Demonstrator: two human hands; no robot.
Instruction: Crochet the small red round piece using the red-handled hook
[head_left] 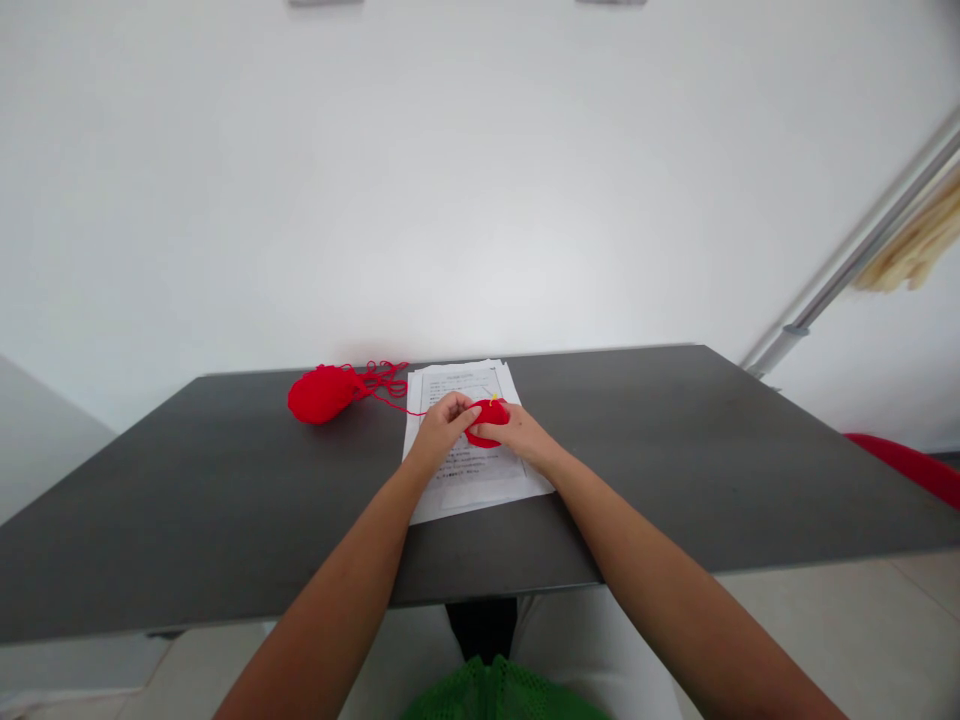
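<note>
Both my hands meet over a printed sheet of paper [480, 480] on a dark grey table [675, 450]. My left hand [442, 425] pinches the edge of a small round red crocheted piece [484, 425]. My right hand [517, 430] grips the same piece from the right, with a yellow tip, perhaps a hook, poking up at its fingers. A red strand runs left from the piece to a red yarn ball [321, 393] lying on the table, with loose loops of yarn beside it.
A white wall stands close behind the table. A metal rail [847, 265] with a beige tassel slants at the right. A red object [911, 468] shows past the table's right edge. Green mesh [502, 695] lies on my lap below.
</note>
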